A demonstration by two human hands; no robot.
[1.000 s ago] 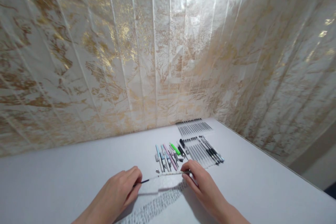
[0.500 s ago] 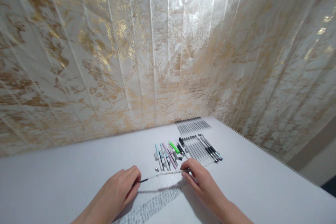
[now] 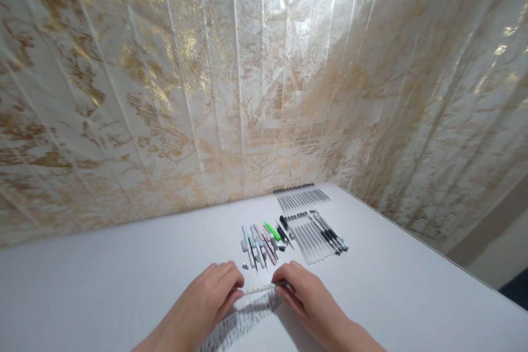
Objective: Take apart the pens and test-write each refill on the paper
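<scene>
A slim white pen barrel with small markings spans the gap between my two hands, roughly level and just above the table. My right hand pinches its right end, where a dark part shows at the fingers. My left hand is closed at the other end, on the pen refill, whose tip is hidden by the fingers. Beneath both hands lies a strip covered in dark print or writing. Just beyond are pens and pen parts in light blue, pink and green.
Clear pen barrels lie in a row behind my right hand, with black-gripped pens beside them. Farther back is another row of thin refills or barrels. A small metal tip rests near my left hand. A gold-patterned curtain borders the white table.
My hands have come closer together and slightly nearer to me. The black refill seen between them earlier is now covered by my left fingers, and less of its length shows outside the barrel.
</scene>
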